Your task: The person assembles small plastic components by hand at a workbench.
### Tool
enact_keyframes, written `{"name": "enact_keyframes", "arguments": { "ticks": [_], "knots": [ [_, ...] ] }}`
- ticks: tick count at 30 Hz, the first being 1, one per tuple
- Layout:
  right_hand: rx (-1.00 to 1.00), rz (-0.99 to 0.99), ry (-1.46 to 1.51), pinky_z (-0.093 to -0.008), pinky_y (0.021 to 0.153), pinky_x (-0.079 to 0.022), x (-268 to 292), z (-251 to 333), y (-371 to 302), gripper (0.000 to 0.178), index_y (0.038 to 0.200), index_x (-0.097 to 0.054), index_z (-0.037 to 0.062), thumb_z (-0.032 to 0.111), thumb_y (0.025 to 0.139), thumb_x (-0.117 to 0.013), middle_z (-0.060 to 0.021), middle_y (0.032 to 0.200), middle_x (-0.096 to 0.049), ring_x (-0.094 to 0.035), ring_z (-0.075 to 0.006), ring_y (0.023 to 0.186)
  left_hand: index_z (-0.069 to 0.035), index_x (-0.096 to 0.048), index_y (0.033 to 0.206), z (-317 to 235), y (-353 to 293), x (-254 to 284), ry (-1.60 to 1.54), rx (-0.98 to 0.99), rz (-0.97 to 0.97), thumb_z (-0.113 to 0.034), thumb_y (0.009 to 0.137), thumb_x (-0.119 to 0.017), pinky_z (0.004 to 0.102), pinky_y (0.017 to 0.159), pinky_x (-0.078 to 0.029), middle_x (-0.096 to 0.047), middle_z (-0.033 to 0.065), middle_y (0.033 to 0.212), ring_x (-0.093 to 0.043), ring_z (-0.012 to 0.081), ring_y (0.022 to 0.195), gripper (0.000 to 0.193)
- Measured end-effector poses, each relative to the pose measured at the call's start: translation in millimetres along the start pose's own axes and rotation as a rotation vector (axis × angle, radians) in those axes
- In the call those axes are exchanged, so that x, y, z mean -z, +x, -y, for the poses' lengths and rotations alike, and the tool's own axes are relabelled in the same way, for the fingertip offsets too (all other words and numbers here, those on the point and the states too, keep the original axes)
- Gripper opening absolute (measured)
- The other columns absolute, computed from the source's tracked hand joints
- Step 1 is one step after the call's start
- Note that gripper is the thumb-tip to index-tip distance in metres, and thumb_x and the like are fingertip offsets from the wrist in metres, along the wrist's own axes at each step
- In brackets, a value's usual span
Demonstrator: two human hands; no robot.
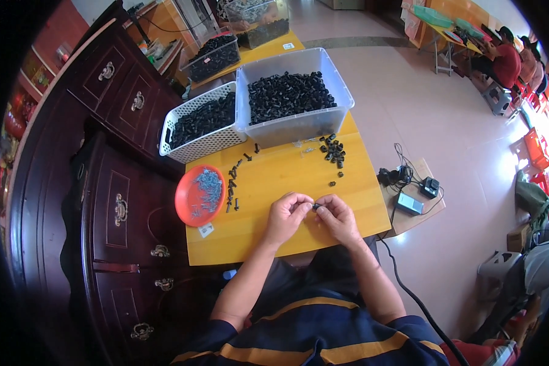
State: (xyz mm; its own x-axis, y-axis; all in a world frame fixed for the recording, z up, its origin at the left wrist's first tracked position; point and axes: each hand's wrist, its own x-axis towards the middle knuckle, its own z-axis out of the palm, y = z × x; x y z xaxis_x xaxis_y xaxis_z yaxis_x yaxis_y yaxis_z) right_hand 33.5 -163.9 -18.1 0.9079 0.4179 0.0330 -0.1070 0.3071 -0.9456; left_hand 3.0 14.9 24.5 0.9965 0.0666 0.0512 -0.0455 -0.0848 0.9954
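Note:
Above the near part of the yellow table (256, 238), my left hand (287, 213) and my right hand (337, 218) meet fingertip to fingertip. Both are closed in a pinch on a small black plastic part (316, 207), mostly covered by the fingers. Left of them lies a loose row of black stemmed pieces (232, 183). A red plate (183, 204) with many small silvery metal pieces (210, 189) sits at the table's left edge. Beyond my right hand is a scatter of short black caps (333, 152), with a few thin metal pieces (308, 150) beside it.
A clear plastic bin (293, 127) and a white perforated basket (204, 141), both full of black parts, stand at the table's far side. Dark wooden drawers (110, 207) border the left. Cabled devices (410, 204) lie on a low stand at right. Other people (507, 64) sit farther off.

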Motion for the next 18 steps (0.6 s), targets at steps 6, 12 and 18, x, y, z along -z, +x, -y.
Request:
{"name": "enact_keyframes", "arguments": {
  "ticks": [6,12,18],
  "knots": [
    [-0.017,0.002,0.034,-0.0219,0.072,-0.051,1.3,0.0,-2.2,0.014,0.115,-0.062,0.0011,0.008,0.103,-0.064,0.0006,0.094,-0.064,-0.061,-0.0058,0.083,-0.001,-0.071,0.104,5.0,-3.0,0.8,0.132,-0.058,0.052,-0.002,0.098,-0.068,0.0211,0.069,-0.05,-0.068,-0.0022,0.088,-0.06,0.0051,0.075,0.007],
    [0.027,-0.016,-0.046,-0.0232,0.079,-0.054,1.3,-0.9,1.3,0.014,0.116,-0.062,0.0013,0.007,0.104,-0.063,-0.0026,0.104,-0.066,-0.064,-0.007,0.089,-0.002,-0.071,0.106,0.9,-7.2,1.3,0.079,-0.003,0.014,-0.003,0.099,-0.067,0.0212,0.07,-0.052,-0.067,-0.0027,0.086,-0.059,0.0046,0.074,0.008],
    [0.068,-0.05,-0.098,-0.0239,0.083,-0.054,-3.5,-6.7,-0.6,0.018,0.122,-0.063,0.0009,0.007,0.105,-0.06,-0.0024,0.106,-0.067,-0.064,-0.0082,0.089,-0.001,-0.072,0.104,-6.8,-5.8,5.9,0.091,-0.002,-0.021,0.0,0.097,-0.064,0.022,0.067,-0.052,-0.068,0.0004,0.086,-0.061,0.006,0.071,0.01]
  ]
}}
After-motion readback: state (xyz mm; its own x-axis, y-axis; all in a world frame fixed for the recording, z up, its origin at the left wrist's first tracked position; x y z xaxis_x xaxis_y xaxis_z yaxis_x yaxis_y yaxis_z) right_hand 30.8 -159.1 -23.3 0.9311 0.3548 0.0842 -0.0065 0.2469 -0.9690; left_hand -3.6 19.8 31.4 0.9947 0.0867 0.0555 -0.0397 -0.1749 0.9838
